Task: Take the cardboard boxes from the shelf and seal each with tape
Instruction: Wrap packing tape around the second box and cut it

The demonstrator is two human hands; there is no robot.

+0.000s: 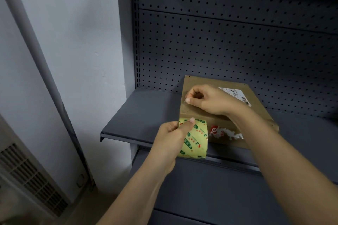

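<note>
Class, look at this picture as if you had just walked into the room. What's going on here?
A person is taping up a cardboard box that lies on a dark metal shelf. The left hand grips a tape roll at the box's near left corner. The right hand, fingers curled, rests on the box top and seems to pin the clear tape strip there. The strip runs up from the roll and is not yet cut.

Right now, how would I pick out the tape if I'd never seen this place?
Find the dark grey metal shelf; a flat brown cardboard box lies on it. At the box's near left corner the left hand grips a roll of clear yellowish tape, the only round, glossy thing, printed in green and red.
</note>
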